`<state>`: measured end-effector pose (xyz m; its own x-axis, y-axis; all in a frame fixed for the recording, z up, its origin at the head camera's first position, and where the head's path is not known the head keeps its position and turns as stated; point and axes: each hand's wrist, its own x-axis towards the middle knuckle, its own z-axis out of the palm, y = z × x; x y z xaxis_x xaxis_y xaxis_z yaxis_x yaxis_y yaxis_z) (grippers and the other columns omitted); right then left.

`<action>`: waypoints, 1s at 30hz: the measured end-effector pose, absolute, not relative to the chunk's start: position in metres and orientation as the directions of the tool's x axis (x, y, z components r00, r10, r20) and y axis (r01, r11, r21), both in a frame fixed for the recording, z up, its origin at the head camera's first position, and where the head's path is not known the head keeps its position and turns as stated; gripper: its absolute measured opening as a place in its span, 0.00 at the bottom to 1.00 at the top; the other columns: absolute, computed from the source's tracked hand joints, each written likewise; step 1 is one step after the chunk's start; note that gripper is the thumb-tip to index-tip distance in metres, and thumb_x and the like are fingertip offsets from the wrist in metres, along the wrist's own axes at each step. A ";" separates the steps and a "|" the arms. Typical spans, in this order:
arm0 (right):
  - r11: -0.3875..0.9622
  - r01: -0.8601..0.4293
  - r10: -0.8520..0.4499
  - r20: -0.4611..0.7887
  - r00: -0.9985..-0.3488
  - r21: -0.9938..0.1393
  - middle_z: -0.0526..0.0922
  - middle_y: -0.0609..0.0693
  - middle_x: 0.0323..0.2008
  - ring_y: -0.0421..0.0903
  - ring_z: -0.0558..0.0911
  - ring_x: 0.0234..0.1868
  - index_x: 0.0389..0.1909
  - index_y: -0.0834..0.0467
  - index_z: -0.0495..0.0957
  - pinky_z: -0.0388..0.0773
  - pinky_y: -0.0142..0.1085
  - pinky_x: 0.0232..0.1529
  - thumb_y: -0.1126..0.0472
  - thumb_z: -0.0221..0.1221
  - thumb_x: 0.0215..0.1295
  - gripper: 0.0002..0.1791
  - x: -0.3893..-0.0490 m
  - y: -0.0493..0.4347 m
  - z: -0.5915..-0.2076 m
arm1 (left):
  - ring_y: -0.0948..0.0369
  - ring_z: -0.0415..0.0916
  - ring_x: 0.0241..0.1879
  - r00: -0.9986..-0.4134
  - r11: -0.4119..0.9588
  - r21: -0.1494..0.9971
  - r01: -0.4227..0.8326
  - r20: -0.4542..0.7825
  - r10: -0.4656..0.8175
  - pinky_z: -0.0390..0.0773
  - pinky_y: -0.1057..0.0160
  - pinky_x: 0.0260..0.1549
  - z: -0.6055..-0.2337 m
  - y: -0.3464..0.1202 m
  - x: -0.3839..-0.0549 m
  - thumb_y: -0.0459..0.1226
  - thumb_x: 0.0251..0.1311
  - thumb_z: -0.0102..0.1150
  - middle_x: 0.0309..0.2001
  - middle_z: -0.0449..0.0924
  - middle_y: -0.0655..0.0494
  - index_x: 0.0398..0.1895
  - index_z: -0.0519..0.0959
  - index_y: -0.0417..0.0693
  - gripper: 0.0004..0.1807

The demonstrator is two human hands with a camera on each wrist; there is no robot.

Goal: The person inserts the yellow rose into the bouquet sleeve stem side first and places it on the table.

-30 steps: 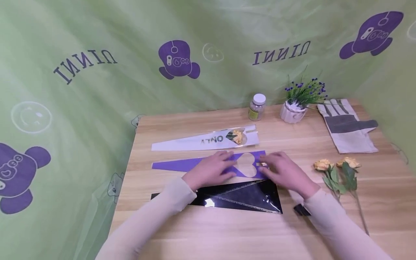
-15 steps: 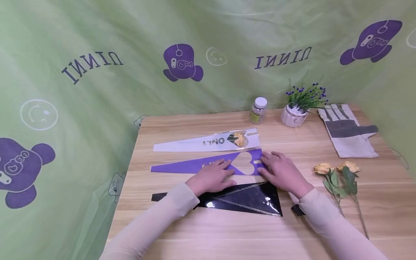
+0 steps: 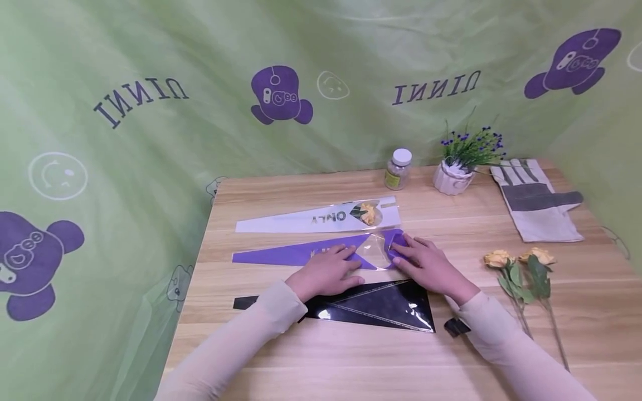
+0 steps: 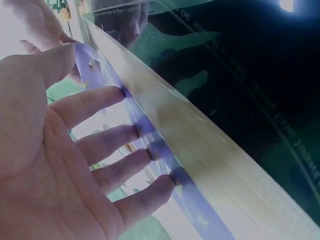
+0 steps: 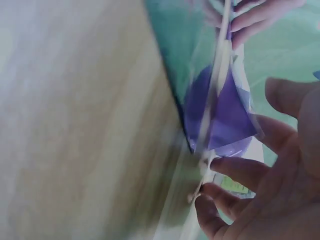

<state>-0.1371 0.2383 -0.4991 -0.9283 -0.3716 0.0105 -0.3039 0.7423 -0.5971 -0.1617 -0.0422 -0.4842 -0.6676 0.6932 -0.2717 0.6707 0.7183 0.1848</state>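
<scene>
A purple flower sleeve (image 3: 283, 254) with a clear heart-shaped window lies across the table, narrow end to the left. My left hand (image 3: 327, 273) rests on its middle, just left of the window. In the left wrist view the fingers spread straight, their tips on the purple film (image 4: 197, 210). At the wide end, my right hand (image 3: 432, 266) touches the sleeve's edge, which is bent up. The right wrist view shows the raised purple flap (image 5: 230, 117) against the index finger, with the thumb apart from it. A black sleeve (image 3: 376, 306) lies nearer, partly under the left hand.
Behind lies a white sleeve (image 3: 281, 223) holding a yellow rose. Two loose yellow roses (image 3: 497, 258) and a striped glove (image 3: 544, 220) lie to the right. A capped bottle (image 3: 397, 170) and a potted plant (image 3: 451, 178) stand at the back. Something small and black (image 3: 456, 327) sits by the right sleeve.
The purple sleeve's wide end, flat half a second ago, is now bent up at the right fingers. The right hand has shifted slightly left; the left hand stays on the sleeve.
</scene>
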 end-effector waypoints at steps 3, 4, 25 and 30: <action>0.627 -0.200 -0.295 0.007 -0.955 -0.753 0.70 0.66 0.68 0.68 0.69 0.66 0.65 0.61 0.76 0.64 0.61 0.65 0.53 0.58 0.76 0.24 -0.139 0.240 -0.497 | 0.51 0.52 0.76 -0.670 0.721 0.191 0.666 -0.272 0.691 0.63 0.40 0.66 -0.485 -0.042 -0.162 0.64 0.73 0.43 0.78 0.57 0.54 0.71 0.73 0.60 0.32; 0.576 -0.154 -0.260 -0.001 -0.966 -0.802 0.73 0.65 0.66 0.66 0.72 0.65 0.65 0.62 0.77 0.68 0.57 0.63 0.54 0.59 0.75 0.24 -0.140 0.241 -0.496 | 0.51 0.52 0.76 -0.672 0.723 0.192 0.663 -0.273 0.688 0.63 0.40 0.66 -0.485 -0.043 -0.162 0.64 0.73 0.43 0.78 0.56 0.54 0.71 0.73 0.61 0.32; 0.546 -0.114 -0.041 0.110 -0.993 -0.830 0.84 0.54 0.30 0.45 0.80 0.27 0.38 0.64 0.76 0.76 0.30 0.29 0.67 0.71 0.61 0.12 -0.158 0.238 -0.509 | 0.51 0.54 0.75 -0.687 0.730 0.200 0.654 -0.249 0.683 0.64 0.39 0.65 -0.492 -0.045 -0.161 0.64 0.72 0.43 0.77 0.58 0.55 0.70 0.74 0.61 0.32; 0.568 -0.117 -0.076 0.090 -0.993 -0.815 0.85 0.54 0.33 0.46 0.80 0.29 0.42 0.65 0.82 0.77 0.31 0.29 0.67 0.70 0.62 0.10 -0.160 0.241 -0.506 | 0.51 0.54 0.75 -0.686 0.729 0.205 0.653 -0.248 0.684 0.64 0.40 0.65 -0.490 -0.044 -0.161 0.64 0.72 0.44 0.77 0.58 0.55 0.70 0.74 0.61 0.32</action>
